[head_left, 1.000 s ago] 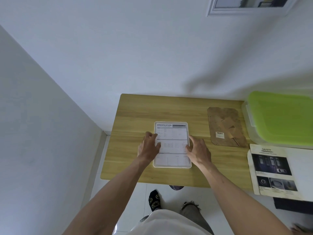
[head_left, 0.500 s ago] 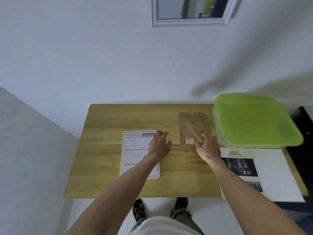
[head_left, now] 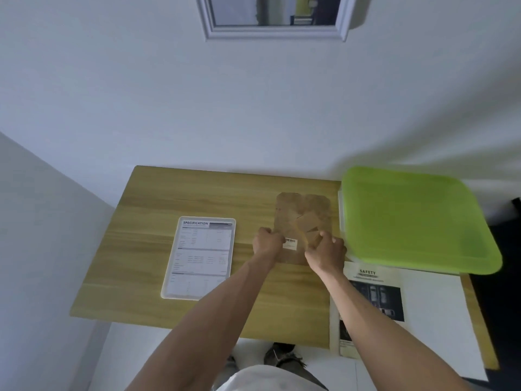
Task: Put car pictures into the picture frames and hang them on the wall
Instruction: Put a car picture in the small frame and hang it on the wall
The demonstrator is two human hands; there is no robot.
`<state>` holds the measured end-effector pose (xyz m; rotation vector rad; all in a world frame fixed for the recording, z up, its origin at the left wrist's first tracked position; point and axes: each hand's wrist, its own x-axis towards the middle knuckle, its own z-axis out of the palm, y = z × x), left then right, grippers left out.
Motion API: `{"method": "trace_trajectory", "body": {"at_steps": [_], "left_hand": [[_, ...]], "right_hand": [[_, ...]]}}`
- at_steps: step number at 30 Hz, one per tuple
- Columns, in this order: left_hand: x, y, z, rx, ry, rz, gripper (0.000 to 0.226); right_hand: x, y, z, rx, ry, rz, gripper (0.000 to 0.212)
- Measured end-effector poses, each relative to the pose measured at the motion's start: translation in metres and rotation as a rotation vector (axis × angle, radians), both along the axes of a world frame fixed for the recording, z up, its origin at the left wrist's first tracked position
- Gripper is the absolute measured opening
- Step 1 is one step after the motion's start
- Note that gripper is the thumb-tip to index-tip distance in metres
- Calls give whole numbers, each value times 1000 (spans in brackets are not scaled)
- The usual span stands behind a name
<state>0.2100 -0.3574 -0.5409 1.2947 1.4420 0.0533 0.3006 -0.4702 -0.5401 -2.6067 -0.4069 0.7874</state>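
Both hands have left the frame with the specification sheet [head_left: 200, 256] at centre-left. The left hand [head_left: 267, 243] and right hand [head_left: 327, 251] now curl onto the brown backing board's [head_left: 303, 218] near edge, probably to close that frame.

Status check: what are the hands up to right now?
Left hand and right hand gripping brown backing board. White frame lies left. Nothing blocking.

A light wooden table [head_left: 169, 249] stands pushed against a plain white wall [head_left: 169, 108]. Left of the table a second white wall [head_left: 33, 249] meets the first in a corner. Pale floor [head_left: 118, 356] shows below the table's near edge.
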Motion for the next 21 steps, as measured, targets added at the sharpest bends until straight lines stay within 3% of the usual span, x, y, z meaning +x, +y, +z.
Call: {"method": "trace_trajectory", "body": {"at_steps": [4, 7, 10, 16, 21], "left_hand": [[-12, 13, -9, -18, -5, 14, 51], [-29, 19, 0, 19, -30, 22, 47], [-48, 27, 12, 62, -60, 22, 39], [-105, 61, 27, 166, -100, -49, 45], [-162, 96, 36, 279, -113, -127, 40]], "right_hand": [[9, 1, -5, 141, 108, -183, 56], [2, 3, 2, 224, 147, -270, 46], [-11, 9, 9, 302, 203, -248, 43], [-44, 32, 19, 449, 336, -160, 68], [-94, 61, 22, 507, 373, -129, 67]]}}
